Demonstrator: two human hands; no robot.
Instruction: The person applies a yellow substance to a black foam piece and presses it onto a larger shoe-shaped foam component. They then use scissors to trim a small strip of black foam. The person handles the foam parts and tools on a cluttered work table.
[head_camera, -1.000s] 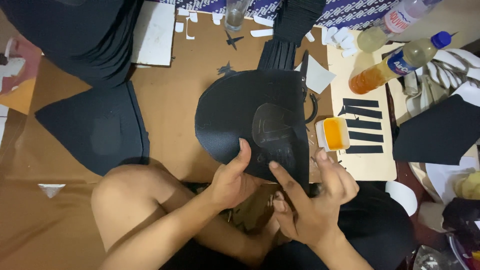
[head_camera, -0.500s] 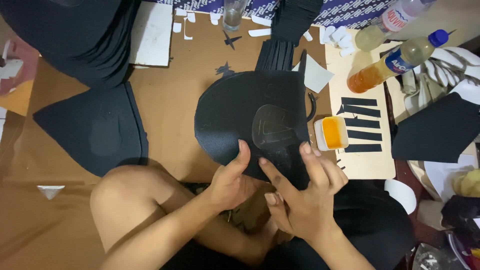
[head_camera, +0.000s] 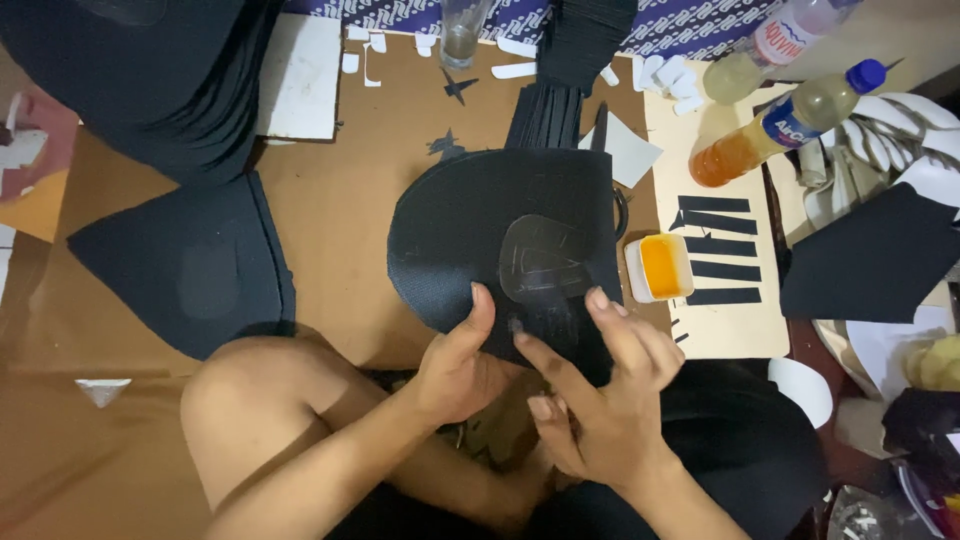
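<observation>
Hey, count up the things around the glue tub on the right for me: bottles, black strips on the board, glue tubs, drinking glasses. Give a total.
Bottles: 2
Black strips: 5
Glue tub: 1
Glass: 1
Total: 9

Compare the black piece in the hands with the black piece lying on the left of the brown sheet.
The held black piece is gripped at its near edge by the left hand, with the right hand touching it; the left black piece lies untouched. The held one has a shiny patch on it; the left one looks plain matte. Both are dark, curved-edged cutouts.
</observation>
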